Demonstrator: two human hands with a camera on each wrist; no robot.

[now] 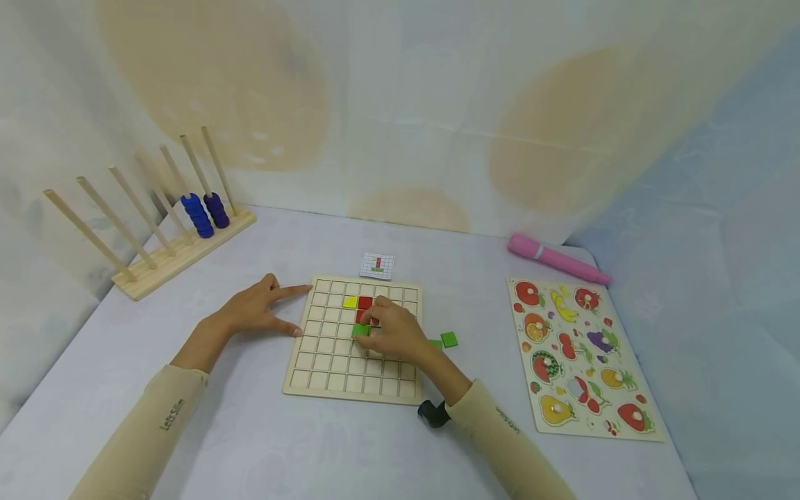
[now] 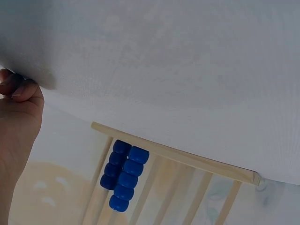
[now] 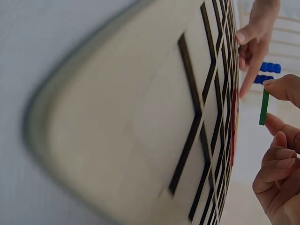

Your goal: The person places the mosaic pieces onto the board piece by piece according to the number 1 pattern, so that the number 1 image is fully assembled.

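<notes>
A wooden grid board point(image 1: 319, 382) lies on the table in the head view. My right hand point(image 1: 396, 333) is over its middle, pinching a small green square tile point(image 3: 264, 108) between thumb and index finger, seen edge-on in the right wrist view. Just beyond the fingers, a yellow rounded-corner tile point(image 1: 350, 302) and red tiles point(image 1: 365, 303) sit in the grid, partly covered by the hand. My left hand point(image 1: 253, 307) rests at the board's left side, index finger and thumb spread along its edge, the other fingers folded in.
Green tiles point(image 1: 449, 339) lie right of the board. Behind it is a small pattern card point(image 1: 378, 266). A bead abacus point(image 1: 181, 250) stands back left; a pink marker point(image 1: 556, 260) and fruit puzzle point(image 1: 578, 361) lie right. A black object point(image 1: 433, 414) is near the right sleeve.
</notes>
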